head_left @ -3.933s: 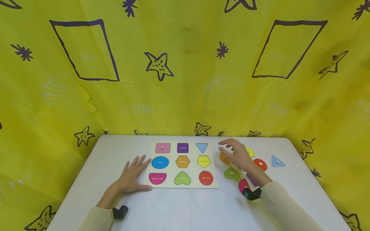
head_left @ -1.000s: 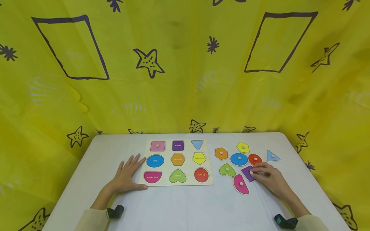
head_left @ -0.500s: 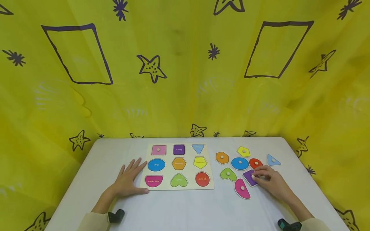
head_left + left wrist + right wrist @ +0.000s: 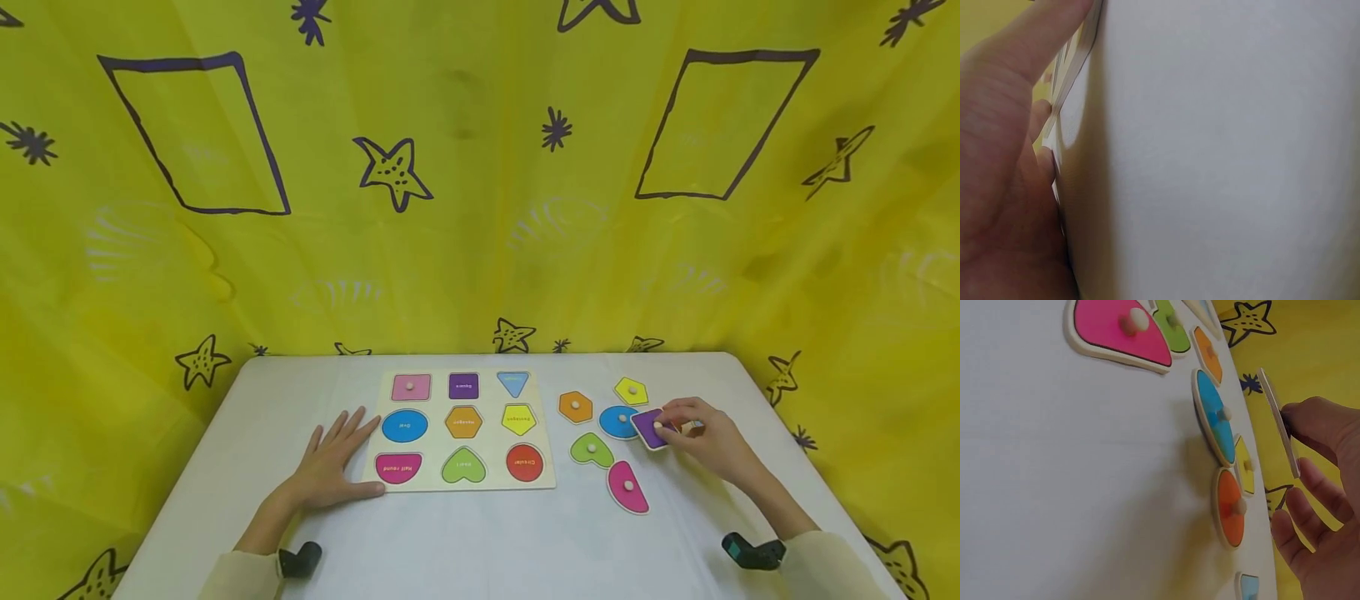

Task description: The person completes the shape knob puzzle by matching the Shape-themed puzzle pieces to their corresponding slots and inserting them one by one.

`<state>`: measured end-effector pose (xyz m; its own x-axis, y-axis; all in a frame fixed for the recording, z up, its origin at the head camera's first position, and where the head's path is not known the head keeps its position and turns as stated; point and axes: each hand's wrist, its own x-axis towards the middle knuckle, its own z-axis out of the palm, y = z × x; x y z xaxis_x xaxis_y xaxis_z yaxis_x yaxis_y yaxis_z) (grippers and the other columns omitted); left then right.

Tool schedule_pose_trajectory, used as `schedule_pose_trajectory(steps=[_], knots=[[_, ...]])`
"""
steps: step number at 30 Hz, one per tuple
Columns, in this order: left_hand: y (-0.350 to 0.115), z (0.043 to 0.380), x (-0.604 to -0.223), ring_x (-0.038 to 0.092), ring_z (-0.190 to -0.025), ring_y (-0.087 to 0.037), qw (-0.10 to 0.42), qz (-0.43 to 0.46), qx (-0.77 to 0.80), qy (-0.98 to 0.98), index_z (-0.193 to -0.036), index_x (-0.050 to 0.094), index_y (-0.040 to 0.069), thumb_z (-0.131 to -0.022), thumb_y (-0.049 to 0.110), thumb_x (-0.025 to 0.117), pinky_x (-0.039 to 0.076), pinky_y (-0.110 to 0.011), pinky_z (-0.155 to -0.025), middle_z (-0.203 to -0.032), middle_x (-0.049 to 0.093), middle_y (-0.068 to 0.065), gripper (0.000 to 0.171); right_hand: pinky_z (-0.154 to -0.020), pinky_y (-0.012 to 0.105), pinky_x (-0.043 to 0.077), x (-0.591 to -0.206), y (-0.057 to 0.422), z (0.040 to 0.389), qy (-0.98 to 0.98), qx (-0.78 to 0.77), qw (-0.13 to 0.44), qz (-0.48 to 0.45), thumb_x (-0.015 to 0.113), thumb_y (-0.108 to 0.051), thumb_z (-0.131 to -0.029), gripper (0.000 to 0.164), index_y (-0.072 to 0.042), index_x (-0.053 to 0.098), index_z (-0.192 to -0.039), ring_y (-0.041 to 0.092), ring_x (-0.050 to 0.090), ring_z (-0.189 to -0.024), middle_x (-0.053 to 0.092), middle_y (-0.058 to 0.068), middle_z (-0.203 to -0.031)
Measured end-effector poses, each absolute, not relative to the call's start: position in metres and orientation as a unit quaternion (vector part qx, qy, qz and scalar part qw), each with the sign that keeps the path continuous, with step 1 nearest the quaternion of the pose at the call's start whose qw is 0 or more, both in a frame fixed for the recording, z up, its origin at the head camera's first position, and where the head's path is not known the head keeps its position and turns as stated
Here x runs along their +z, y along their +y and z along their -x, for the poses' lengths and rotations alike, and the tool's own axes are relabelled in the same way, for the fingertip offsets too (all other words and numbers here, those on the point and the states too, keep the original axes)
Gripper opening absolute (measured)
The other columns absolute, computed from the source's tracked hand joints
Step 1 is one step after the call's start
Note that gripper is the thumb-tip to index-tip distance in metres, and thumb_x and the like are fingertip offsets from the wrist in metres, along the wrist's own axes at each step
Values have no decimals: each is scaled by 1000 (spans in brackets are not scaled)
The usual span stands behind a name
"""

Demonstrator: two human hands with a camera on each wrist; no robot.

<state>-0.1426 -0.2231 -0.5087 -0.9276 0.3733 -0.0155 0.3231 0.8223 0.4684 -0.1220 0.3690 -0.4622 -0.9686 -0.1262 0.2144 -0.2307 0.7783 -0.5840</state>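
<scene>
My right hand (image 4: 708,437) pinches the small round knob of a purple square puzzle piece (image 4: 647,428), which is raised off the table. In the right wrist view this square piece (image 4: 1277,415) shows edge-on between thumb and fingers, well above the others. It overlaps the blue oval piece (image 4: 617,421) in the head view. My left hand (image 4: 326,471) lies with spread fingers at the left edge of the wooden shape board (image 4: 495,483), thumb along its near corner. A knobbed pink rectangle piece (image 4: 420,387) sits in the board's far left recess.
Right of the board lie knobbed pieces: orange hexagon (image 4: 566,406), yellow pentagon (image 4: 624,389), green heart (image 4: 581,451) and magenta half round (image 4: 630,496). The red circle piece (image 4: 1225,512) and a light blue piece (image 4: 1249,586) show in the right wrist view. A yellow curtain (image 4: 480,250) stands behind.
My right hand first hovered over the loose pieces, then took the purple square's knob. Over the last half second it has lifted the square off the table and moved slightly away. My left hand stays put.
</scene>
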Motion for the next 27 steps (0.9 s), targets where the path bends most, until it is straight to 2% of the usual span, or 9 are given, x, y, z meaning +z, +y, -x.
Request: schedule_pose_trajectory(steps=[6,14,27], knots=[[-225,144,-516,11,-154,-48,43,-184,235,953,-159,39,17,-71,71,78,-1,-75,-117,-167,26,-20,110,-71,21,56,-448,363,136,-934,327,93,-108,82,-11,-88,12,-7,77,-99,35,61,-100,66,18,-115],[-224,139,-508,11,-153,-50,51,-178,234,954,-159,39,15,-73,68,79,-1,-75,-117,-167,25,-21,109,-75,16,54,-435,353,151,-933,337,78,-96,79,-17,-93,16,-5,77,-103,37,58,-106,62,20,-122],[-221,142,-511,11,-154,-47,52,-175,226,957,-160,39,17,-73,68,79,-1,-73,-118,-168,25,-19,108,-77,13,49,-430,330,168,-925,362,79,-84,76,-19,-95,19,-4,77,-105,36,55,-110,59,20,-124]])
